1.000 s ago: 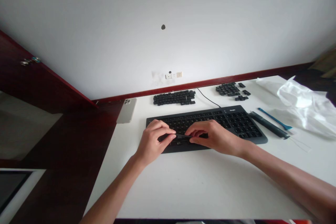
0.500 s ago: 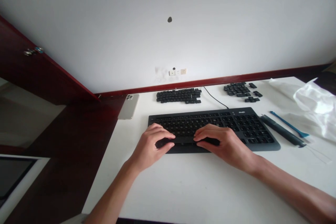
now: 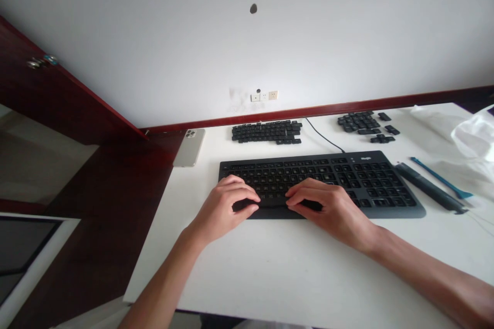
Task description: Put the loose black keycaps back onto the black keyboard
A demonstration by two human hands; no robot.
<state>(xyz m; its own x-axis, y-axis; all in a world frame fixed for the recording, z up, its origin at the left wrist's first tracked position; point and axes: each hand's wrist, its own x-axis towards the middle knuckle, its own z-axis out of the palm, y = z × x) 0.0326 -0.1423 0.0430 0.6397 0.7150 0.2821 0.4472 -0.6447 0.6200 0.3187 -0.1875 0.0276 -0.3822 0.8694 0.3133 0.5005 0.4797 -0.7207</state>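
A black keyboard (image 3: 363, 185) lies on the white table with its key sockets bare of keycaps. Along its front edge a long black space bar (image 3: 272, 212) spans between my two hands, low over the bottom row. My left hand (image 3: 233, 203) pinches its left end between thumb and fingers. At the other end, my right hand (image 3: 320, 203) has thumb and fingers closed on it. My fingers partly cover both ends, so whether it is seated in its slot is unclear.
Loose black keycaps (image 3: 266, 132) sit grouped behind the keyboard, with another keycap cluster (image 3: 358, 122) at the back right. A phone (image 3: 190, 148) lies at left. To the right are a dark stick-like tool (image 3: 430, 187), a blue brush (image 3: 442, 177) and a white plastic bag (image 3: 474, 139).
The space bar has come down closer to the keyboard, and the gap beneath it has closed. Both hands keep their pinch. My view has tilted slightly downward.
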